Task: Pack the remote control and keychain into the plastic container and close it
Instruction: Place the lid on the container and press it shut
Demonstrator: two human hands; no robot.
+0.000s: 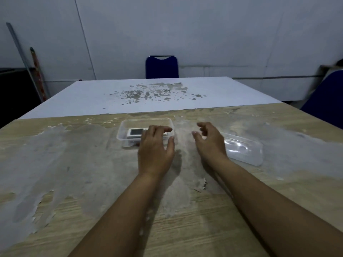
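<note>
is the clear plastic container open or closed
Open: the clear rectangular plastic container has no cover on, and its clear plastic lid lies apart on the worn wooden table.

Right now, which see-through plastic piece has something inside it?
The container under the left hand holds the remote; the lid lies bare.

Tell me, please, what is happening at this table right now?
A person is packing a clear plastic container. The remote control already lies inside it, under the left hand. The right hand hovers open and empty beside the lid, which lies on the table, so the container is not yet closed.
</note>
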